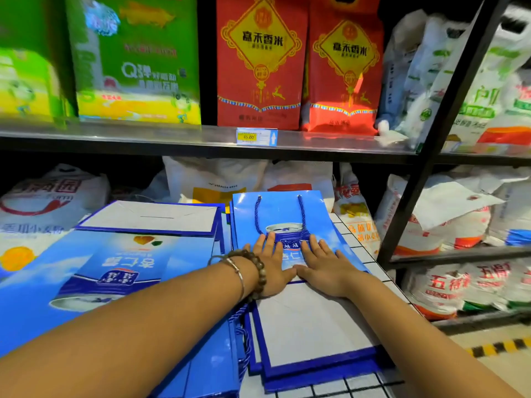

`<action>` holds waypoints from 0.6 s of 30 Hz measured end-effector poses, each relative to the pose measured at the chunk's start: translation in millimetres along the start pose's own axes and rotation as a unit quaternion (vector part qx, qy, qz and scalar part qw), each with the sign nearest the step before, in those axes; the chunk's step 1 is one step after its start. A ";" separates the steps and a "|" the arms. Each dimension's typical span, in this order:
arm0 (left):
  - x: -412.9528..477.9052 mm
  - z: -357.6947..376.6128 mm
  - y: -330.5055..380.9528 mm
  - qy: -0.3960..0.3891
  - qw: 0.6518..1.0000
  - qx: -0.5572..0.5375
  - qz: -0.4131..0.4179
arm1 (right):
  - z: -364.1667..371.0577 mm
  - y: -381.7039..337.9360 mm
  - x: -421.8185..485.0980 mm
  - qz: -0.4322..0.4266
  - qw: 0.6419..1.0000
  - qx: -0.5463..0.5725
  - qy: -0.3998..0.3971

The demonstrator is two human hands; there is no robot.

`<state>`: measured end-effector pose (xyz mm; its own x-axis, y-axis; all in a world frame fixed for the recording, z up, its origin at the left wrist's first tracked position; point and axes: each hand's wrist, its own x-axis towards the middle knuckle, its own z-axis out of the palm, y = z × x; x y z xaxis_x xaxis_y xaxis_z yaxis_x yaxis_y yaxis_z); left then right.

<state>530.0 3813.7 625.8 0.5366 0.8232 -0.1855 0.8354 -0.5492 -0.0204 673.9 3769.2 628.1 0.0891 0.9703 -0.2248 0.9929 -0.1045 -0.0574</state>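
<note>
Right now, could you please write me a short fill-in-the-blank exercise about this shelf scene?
The left hand and right hand press flat on a flattened ____ paper gift bag.
The beaded bracelet sits on the ____ wrist.
The price tag sits below two ____ rice bags.
Missing words: blue, left, red.

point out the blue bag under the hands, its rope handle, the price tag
blue bag (316, 221), head view, upper right face
rope handle (255, 216), head view, left strand
price tag (256, 137), head view, its middle
</note>
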 end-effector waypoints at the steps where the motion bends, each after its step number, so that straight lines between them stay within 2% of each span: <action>1: -5.3 -6.9 1.4 -0.004 1.000 0.029 0.011 | -0.5 -0.4 -0.8 0.000 1.000 0.006 -0.006; 4: -27.2 -44.8 6.6 0.045 0.990 0.109 0.073 | 2.7 -0.8 -5.2 -0.001 0.999 0.000 0.034; 6: -45.8 -76.6 4.8 0.102 0.987 0.079 0.093 | 5.2 -1.9 -8.0 -0.008 0.991 -0.020 0.128; 9: -85.9 -117.6 -15.1 0.146 0.986 0.013 0.075 | -6.4 -20.9 -22.1 -0.074 0.956 -0.080 0.272; 11: -117.8 -129.3 -38.7 0.174 0.982 -0.020 0.063 | -19.9 -44.5 -35.4 -0.124 0.935 -0.039 0.331; 13: -154.4 -125.5 -68.4 0.180 0.981 -0.041 0.050 | -32.0 -76.4 -51.6 -0.166 0.931 0.046 0.320; 16: -204.0 -91.9 -113.4 0.164 0.985 -0.032 -0.034 | -45.0 -126.1 -82.8 -0.233 0.931 0.160 0.230; 18: -226.6 -60.6 -129.9 0.144 0.986 -0.016 -0.087 | -51.6 -156.0 -107.8 -0.288 0.924 0.183 0.171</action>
<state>307.1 3707.2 730.0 0.3933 0.9134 0.1053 0.9182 -0.3960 0.0050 513.5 3692.2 711.5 -0.3641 0.8934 0.2632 0.7957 0.4453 -0.4107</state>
